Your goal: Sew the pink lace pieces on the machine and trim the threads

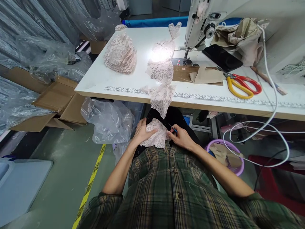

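A piece of pale pink lace (156, 135) lies over my lap, below the table's front edge. My left hand (143, 133) grips it from the left, thumb pressed on top of the fabric. At the lace's right edge, my right hand (181, 137) closes around small blue-handled thread snips (175, 130), mostly covered by the fingers. A strip of joined lace pieces (160, 71) runs from beside the needle across the table and hangs over its edge just above my hands. Farther left on the table sits a heap of the same lace (121, 54).
A sewing machine (196, 28) stands on the white table (95, 76). Right of its needle lie red-and-yellow scissors (243, 86), a black phone-like slab (222, 57) and a white cable (274, 105). Below are a purple basket (239, 170), plastic bags (111, 122) and a cardboard box (58, 95).
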`<control>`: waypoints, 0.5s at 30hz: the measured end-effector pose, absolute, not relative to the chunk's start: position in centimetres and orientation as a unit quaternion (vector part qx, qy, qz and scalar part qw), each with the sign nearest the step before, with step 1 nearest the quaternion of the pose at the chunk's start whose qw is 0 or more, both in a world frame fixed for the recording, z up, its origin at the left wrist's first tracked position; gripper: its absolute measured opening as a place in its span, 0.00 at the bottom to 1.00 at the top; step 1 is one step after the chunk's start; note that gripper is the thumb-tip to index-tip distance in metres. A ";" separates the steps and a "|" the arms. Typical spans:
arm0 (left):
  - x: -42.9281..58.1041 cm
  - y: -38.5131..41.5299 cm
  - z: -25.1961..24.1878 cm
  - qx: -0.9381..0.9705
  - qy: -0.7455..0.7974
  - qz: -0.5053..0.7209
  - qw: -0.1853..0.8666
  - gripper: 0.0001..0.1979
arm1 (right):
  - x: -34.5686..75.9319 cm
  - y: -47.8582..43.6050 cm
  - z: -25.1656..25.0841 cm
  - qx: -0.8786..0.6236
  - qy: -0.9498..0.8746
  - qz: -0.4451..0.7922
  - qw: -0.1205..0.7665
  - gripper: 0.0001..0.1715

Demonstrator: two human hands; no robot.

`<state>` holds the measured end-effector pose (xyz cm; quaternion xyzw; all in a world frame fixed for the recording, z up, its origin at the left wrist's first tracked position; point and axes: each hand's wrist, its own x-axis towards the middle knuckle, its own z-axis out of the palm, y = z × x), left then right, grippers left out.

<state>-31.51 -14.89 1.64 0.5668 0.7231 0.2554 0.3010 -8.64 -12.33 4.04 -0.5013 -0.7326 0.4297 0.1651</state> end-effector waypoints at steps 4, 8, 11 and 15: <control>-30.9 -15.5 0.8 0.564 0.729 0.243 0.304 0.34 | -8.5 -11.7 2.0 -0.532 -0.699 0.443 0.180 0.12; -29.6 -16.2 1.2 0.580 0.698 0.313 0.279 0.13 | -8.9 -11.2 0.4 -0.553 -0.678 0.445 0.190 0.13; -29.8 -16.4 2.0 0.559 0.698 0.331 0.301 0.08 | -9.2 -10.9 -0.2 -0.561 -0.668 0.450 0.194 0.13; -33.2 -16.0 5.9 0.529 0.701 0.388 0.280 0.10 | -9.4 -10.8 -0.6 -0.568 -0.656 0.457 0.193 0.13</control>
